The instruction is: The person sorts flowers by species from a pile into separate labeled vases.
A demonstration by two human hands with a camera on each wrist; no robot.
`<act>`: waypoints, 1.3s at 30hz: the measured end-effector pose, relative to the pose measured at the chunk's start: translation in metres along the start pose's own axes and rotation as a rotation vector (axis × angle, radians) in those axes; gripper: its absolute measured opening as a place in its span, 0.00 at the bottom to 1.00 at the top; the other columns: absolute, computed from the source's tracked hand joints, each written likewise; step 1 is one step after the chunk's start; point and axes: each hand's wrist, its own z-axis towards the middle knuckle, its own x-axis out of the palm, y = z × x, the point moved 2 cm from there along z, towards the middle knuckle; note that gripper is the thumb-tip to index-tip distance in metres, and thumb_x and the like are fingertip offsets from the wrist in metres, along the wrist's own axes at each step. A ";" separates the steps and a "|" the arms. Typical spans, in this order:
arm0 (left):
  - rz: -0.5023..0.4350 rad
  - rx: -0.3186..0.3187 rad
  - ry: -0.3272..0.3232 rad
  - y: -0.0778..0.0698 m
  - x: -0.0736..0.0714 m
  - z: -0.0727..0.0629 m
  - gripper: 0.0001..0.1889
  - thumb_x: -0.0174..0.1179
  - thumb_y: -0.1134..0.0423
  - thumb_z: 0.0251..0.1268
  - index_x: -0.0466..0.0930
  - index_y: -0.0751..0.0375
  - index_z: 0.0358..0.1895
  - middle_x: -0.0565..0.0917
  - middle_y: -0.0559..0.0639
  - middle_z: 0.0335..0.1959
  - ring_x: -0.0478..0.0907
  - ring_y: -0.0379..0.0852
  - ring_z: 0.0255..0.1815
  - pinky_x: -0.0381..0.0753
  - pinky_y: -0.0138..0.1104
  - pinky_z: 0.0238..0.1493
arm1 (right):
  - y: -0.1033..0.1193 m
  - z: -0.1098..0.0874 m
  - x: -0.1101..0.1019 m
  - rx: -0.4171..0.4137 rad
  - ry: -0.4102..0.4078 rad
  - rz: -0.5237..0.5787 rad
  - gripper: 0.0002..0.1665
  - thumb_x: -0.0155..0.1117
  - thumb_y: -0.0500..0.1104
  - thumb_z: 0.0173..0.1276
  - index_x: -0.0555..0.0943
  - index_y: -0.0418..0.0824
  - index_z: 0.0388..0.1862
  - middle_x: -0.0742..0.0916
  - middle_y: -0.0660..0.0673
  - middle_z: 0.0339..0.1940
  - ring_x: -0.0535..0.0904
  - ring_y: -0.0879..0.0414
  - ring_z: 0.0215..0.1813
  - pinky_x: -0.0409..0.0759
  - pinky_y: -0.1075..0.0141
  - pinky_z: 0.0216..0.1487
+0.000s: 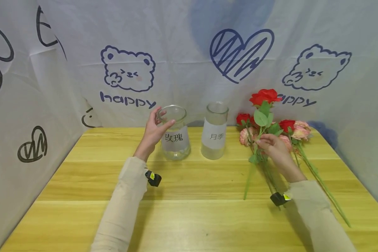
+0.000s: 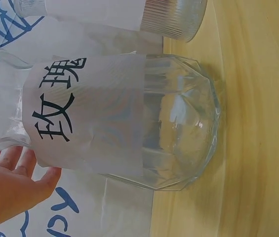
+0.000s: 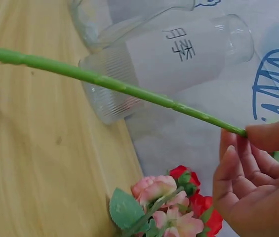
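My right fingers (image 3: 230, 168) pinch the red rose (image 1: 265, 97) by its slim stem (image 3: 149, 95) at frame right, where a loose hold could let it twist, while my left fingers (image 2: 28, 160) grip the wide vase (image 1: 175, 154), centre frame, which a stray tug might tip.

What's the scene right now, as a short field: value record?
left hand: at neck of wide clear-glass vase; grip unclear
right hand: pinches green stem of red rose
vase text: wide 玫瑰; narrow clear-glass cylindrical vase 月季
vase contents: no flowers in either
lying flowers: red blooms, pink blooms, table's right side
surface: yellow wood-grain table
backdrop: white cloth, blue bear and heart drawings
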 end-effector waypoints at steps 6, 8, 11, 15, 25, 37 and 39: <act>-0.013 0.001 -0.002 0.000 0.000 -0.001 0.44 0.64 0.54 0.64 0.46 0.54 0.77 0.61 0.50 0.74 0.55 0.52 0.73 0.55 0.47 0.71 | 0.003 0.003 -0.004 -0.045 -0.105 0.261 0.16 0.56 0.40 0.74 0.68 0.30 0.52 0.82 0.56 0.35 0.79 0.65 0.35 0.80 0.73 0.36; -0.030 0.002 -0.001 0.000 0.000 -0.001 0.44 0.64 0.54 0.64 0.46 0.54 0.77 0.61 0.50 0.74 0.55 0.52 0.73 0.55 0.46 0.71 | 0.003 0.002 -0.005 -0.048 -0.112 0.381 0.13 0.57 0.39 0.73 0.69 0.33 0.49 0.83 0.55 0.34 0.80 0.64 0.34 0.80 0.74 0.35; -0.051 0.003 0.003 0.000 0.001 -0.001 0.44 0.64 0.55 0.64 0.46 0.54 0.77 0.60 0.50 0.74 0.57 0.51 0.72 0.56 0.45 0.71 | 0.003 0.002 -0.005 -0.040 -0.098 0.532 0.12 0.58 0.39 0.72 0.67 0.36 0.47 0.82 0.52 0.34 0.80 0.62 0.35 0.80 0.73 0.35; -0.057 0.002 0.004 0.001 0.001 -0.001 0.44 0.64 0.55 0.64 0.45 0.55 0.77 0.60 0.50 0.74 0.58 0.50 0.71 0.58 0.45 0.70 | 0.003 0.003 -0.005 -0.033 -0.090 0.633 0.11 0.58 0.38 0.72 0.67 0.36 0.46 0.80 0.50 0.35 0.80 0.61 0.36 0.81 0.72 0.35; -0.050 0.009 -0.005 0.000 0.002 -0.002 0.44 0.64 0.55 0.63 0.46 0.55 0.76 0.61 0.50 0.73 0.60 0.51 0.70 0.59 0.46 0.69 | 0.007 0.013 -0.002 -0.107 -0.209 0.833 0.07 0.56 0.33 0.71 0.66 0.37 0.40 0.80 0.48 0.31 0.81 0.58 0.32 0.79 0.71 0.32; -0.064 0.011 0.002 0.001 0.002 -0.001 0.44 0.64 0.55 0.64 0.46 0.55 0.77 0.61 0.51 0.74 0.58 0.52 0.71 0.57 0.47 0.70 | 0.029 0.019 -0.001 -0.091 -0.359 0.842 0.05 0.59 0.34 0.70 0.72 0.36 0.34 0.80 0.47 0.32 0.81 0.58 0.33 0.78 0.71 0.29; -0.069 0.011 -0.003 0.001 0.001 -0.001 0.44 0.64 0.55 0.64 0.46 0.55 0.77 0.61 0.50 0.73 0.59 0.52 0.71 0.57 0.47 0.70 | 0.035 0.022 0.000 -0.091 -0.365 0.854 0.05 0.59 0.35 0.70 0.73 0.36 0.35 0.79 0.47 0.33 0.80 0.58 0.34 0.77 0.70 0.30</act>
